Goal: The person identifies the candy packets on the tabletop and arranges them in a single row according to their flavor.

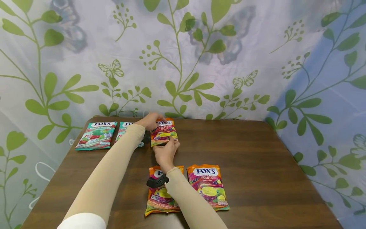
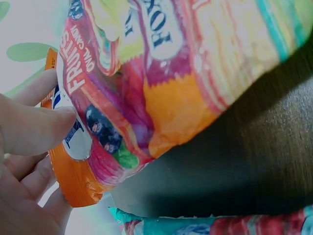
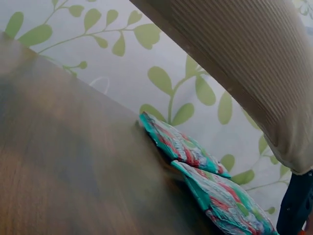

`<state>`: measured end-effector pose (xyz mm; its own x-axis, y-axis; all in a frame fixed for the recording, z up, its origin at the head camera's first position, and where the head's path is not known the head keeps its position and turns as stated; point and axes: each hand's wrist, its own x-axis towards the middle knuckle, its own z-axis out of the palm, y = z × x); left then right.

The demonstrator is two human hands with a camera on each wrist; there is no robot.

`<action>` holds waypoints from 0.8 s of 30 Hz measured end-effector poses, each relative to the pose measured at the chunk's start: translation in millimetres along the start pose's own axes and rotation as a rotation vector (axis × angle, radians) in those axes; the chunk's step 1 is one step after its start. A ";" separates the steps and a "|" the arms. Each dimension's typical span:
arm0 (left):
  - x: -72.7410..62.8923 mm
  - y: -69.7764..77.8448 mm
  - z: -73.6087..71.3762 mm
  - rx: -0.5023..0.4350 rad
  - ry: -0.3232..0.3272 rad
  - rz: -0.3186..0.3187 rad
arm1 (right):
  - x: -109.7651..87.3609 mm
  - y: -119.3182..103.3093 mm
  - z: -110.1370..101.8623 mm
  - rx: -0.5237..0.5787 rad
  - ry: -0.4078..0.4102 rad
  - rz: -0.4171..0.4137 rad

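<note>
A FOX'S Fruits candy bag (image 1: 163,129), orange and purple, is between both hands at the back of the table, left of the middle. My left hand (image 1: 150,121) pinches its top edge; in the left wrist view the thumb (image 2: 46,129) lies on the front and other fingers go behind. At the lower edge, my right hand (image 1: 167,154) grips the bag, one finger over its front. The right wrist view does not show that hand. Immediately left lies a teal mint bag (image 1: 121,129), partly hidden by the left arm.
Another teal FOX'S mint bag (image 1: 97,136) lies at the back left corner. Two more Fruits bags lie near the front, one (image 1: 161,194) partly under the right forearm, the other (image 1: 208,187) to its right. A leaf-patterned curtain (image 1: 183,63) hangs behind the brown table (image 1: 251,165).
</note>
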<state>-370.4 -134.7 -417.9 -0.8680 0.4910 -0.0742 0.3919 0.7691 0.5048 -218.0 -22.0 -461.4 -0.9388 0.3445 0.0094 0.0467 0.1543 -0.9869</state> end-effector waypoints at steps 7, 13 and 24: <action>-0.5 3.6 3.3 -0.020 0.005 -0.009 | -6.0 -0.4 -0.4 -0.025 -0.024 -0.003; -1.6 2.2 5.4 -0.036 0.012 -0.006 | -6.8 0.2 -1.8 -0.045 -0.027 0.002; 0.2 -8.2 15.3 -0.051 0.021 -0.012 | -7.1 0.9 -13.9 0.037 -0.119 0.085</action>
<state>-369.1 -134.6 -435.2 -0.8792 0.4723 -0.0628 0.3656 0.7532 0.5468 -206.6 -11.4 -460.2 -0.9659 0.2420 -0.0915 0.1173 0.0944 -0.9886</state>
